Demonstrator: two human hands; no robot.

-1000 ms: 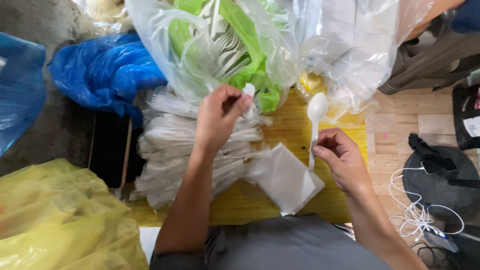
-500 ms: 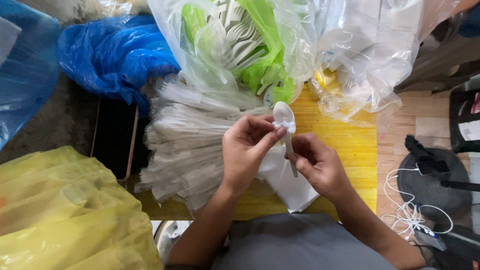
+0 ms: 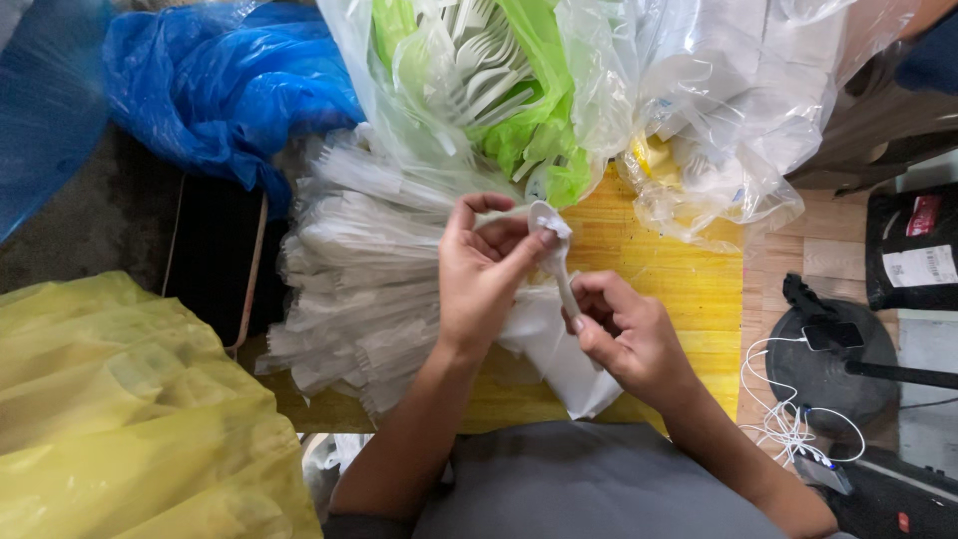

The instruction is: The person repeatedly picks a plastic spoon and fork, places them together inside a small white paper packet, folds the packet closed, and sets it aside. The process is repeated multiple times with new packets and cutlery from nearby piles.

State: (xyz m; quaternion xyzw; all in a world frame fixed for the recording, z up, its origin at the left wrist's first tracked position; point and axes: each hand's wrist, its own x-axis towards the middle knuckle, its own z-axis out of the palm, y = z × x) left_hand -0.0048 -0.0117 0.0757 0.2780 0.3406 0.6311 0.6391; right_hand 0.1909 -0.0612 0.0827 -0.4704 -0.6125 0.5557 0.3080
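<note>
My right hand grips the handle of a white plastic spoon, bowl pointing up. My left hand pinches a small white item, hard to make out, against the spoon's bowl. Under both hands lies a white paper napkin on a yellow wooden board. To the left of my hands is a heap of clear-wrapped cutlery packets.
A clear bag holding a green bag of white plastic forks stands behind my hands, with crumpled clear plastic bags to its right. A blue bag is far left, a yellow bag near left. White cables lie right.
My left hand came back from the fork bag to the spoon. My right hand brought the spoon left toward the middle, and both hands now meet over the napkin.
</note>
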